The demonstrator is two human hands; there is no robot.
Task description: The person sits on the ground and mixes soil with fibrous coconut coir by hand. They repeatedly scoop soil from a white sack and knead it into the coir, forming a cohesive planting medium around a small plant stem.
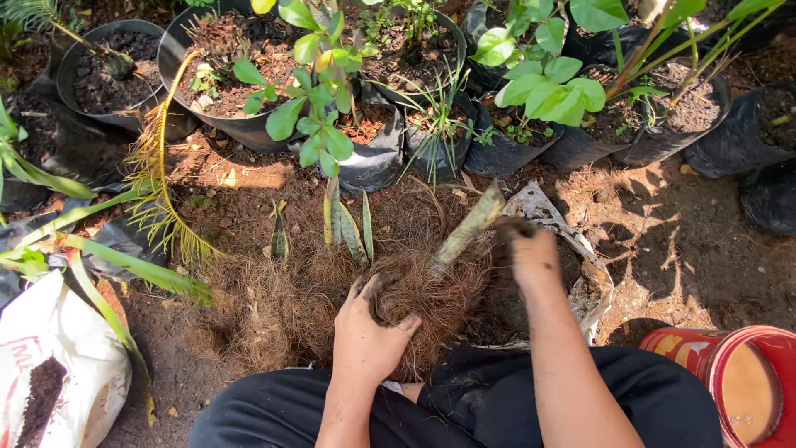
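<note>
While my left hand curls around the brown fibrous root clump, fingers bent and pressed into the fibres, my right hand hangs a little higher, soil-covered and blurred, so I cannot tell how far it is open or whether it grips anything. The clump sits on the ground just in front of my knees, and a single stiff, mottled green leaf rises out of it, slanting up to the right towards my right hand. Behind that hand lies a torn white plastic bag with dark soil in it. More loose coconut-like fibre spreads to the left of the clump, with a few small upright leaf cuttings at its far edge. Near my right knee stands a red bucket. At the far left lies a white sack holding soil. Black grow bags with green plants line the top.
</note>
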